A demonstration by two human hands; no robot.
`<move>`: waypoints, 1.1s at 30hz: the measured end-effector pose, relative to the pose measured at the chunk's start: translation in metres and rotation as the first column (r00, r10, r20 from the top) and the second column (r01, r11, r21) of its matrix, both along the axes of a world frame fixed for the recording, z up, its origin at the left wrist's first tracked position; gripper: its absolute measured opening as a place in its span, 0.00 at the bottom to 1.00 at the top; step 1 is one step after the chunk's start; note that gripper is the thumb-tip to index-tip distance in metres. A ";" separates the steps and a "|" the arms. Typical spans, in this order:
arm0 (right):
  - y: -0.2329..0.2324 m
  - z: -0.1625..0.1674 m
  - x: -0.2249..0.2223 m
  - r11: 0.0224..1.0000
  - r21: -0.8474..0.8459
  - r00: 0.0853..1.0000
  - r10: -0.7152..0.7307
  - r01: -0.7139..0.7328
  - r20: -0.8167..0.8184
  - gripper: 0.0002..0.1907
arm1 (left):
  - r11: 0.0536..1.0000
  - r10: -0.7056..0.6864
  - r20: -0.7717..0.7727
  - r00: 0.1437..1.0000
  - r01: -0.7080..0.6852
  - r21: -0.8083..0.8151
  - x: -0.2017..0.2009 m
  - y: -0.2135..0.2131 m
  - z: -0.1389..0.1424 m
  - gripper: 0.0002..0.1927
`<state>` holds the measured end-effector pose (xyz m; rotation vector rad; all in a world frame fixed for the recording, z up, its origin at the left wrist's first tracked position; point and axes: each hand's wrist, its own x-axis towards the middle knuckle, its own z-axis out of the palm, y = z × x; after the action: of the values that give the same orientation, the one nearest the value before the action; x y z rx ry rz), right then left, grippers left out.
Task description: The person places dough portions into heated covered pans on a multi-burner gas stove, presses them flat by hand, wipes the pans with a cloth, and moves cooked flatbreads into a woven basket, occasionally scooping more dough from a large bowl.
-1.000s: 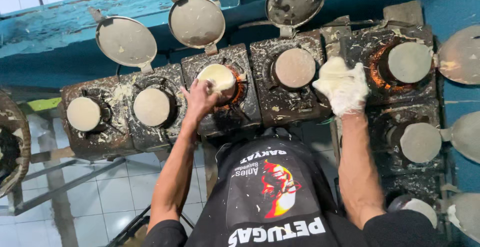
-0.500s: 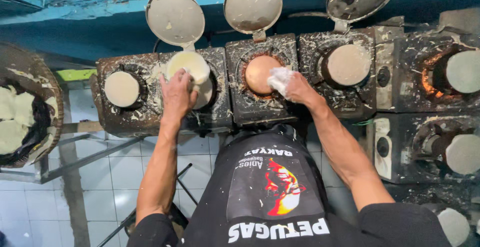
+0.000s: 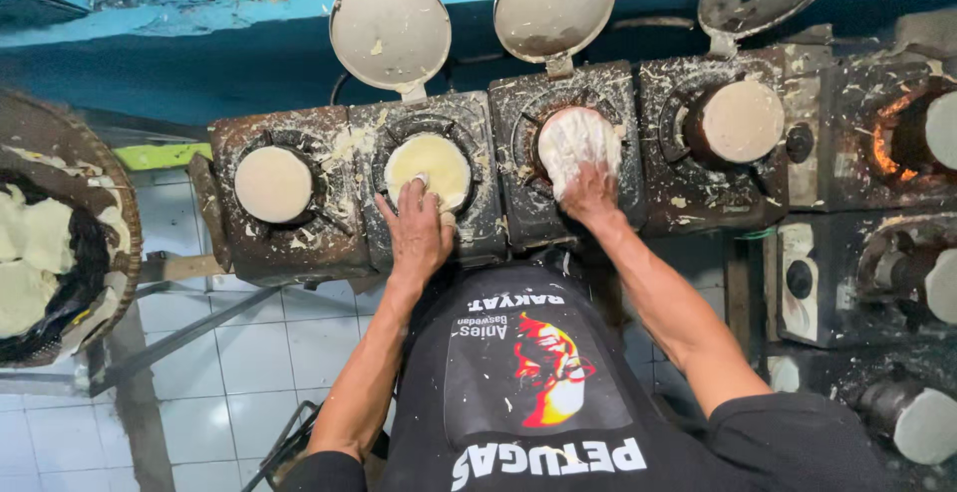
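My left hand (image 3: 419, 228) rests on the near edge of a round mould (image 3: 429, 168) filled with pale yellow batter, its fingertips touching the batter. My right hand (image 3: 590, 193) presses a white crumpled cloth (image 3: 576, 143) down onto the neighbouring round mould (image 3: 543, 133), which the cloth mostly hides. Both moulds sit in a row of blackened, batter-crusted burners (image 3: 498, 223). Their round hinged lids (image 3: 390, 30) stand raised behind them.
More round moulds sit to the left (image 3: 272, 184) and right (image 3: 739, 120), and further ones at the right edge (image 3: 927, 422). A woven basket (image 3: 125, 243) holding pale flat cakes stands at far left. A white tiled floor (image 3: 249, 352) lies below, a blue wall behind.
My right hand has flattened the white cloth over the mould it was reaching. My left hand has slid from the mould's top to its near edge. The view has shifted slightly.
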<state>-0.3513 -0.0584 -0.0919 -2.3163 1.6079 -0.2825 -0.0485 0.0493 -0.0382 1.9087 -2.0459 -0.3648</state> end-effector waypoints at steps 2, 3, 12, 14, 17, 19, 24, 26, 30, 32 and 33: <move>-0.012 0.008 0.004 0.996 -0.044 0.997 -0.073 0.072 -0.030 0.37 | 0.999 -0.053 0.048 0.997 0.053 -0.002 -0.007 -0.002 0.007 0.27; -0.016 0.012 0.009 0.986 -0.137 0.992 -0.102 0.091 -0.070 0.35 | 0.997 -0.070 0.061 0.996 0.072 -0.021 -0.011 -0.004 0.009 0.28; 0.037 0.017 0.039 0.996 -0.058 0.975 0.075 -0.064 0.211 0.35 | 0.994 -0.016 -0.048 0.999 0.021 0.105 0.014 -0.040 0.026 0.21; 0.021 0.018 0.017 0.999 -0.024 0.964 -0.037 0.044 0.262 0.35 | 0.988 -0.015 -0.085 0.996 0.027 0.149 0.020 -0.039 0.027 0.21; -0.008 0.018 -0.006 0.944 0.027 0.921 -0.328 0.330 0.209 0.35 | 0.994 -0.108 -0.007 0.994 0.109 0.032 0.013 -0.029 0.026 0.26; -0.017 0.018 -0.006 0.896 0.041 0.887 -0.443 0.442 0.129 0.35 | 0.991 -0.122 0.055 0.991 0.125 -0.044 -0.003 -0.021 0.025 0.33; -0.018 0.023 0.010 0.997 -0.072 0.986 -0.008 0.021 0.169 0.34 | 0.999 -0.043 0.121 0.992 0.043 0.001 -0.029 -0.027 0.019 0.28; -0.021 0.027 0.008 0.996 -0.031 0.954 -0.067 0.080 0.292 0.34 | 1.000 -0.015 0.126 0.992 0.011 0.028 -0.025 -0.033 0.017 0.26; -0.031 0.029 -0.004 0.835 0.133 0.823 -0.550 0.534 0.145 0.34 | 0.996 0.019 0.119 0.993 -0.008 -0.086 -0.011 -0.033 0.012 0.23; -0.033 0.028 -0.008 0.933 0.001 0.927 -0.358 0.360 0.110 0.34 | 0.994 -0.005 0.097 0.995 0.016 -0.107 -0.010 -0.029 0.010 0.22; -0.033 0.028 -0.009 0.965 -0.094 0.968 -0.239 0.245 0.072 0.34 | 0.994 -0.027 0.108 0.994 0.039 -0.104 -0.011 -0.026 0.010 0.22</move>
<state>-0.3608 -0.0917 -0.0635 -2.1584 1.8885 -0.4961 -0.0596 0.0232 -0.0282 1.8699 -2.1216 -0.1610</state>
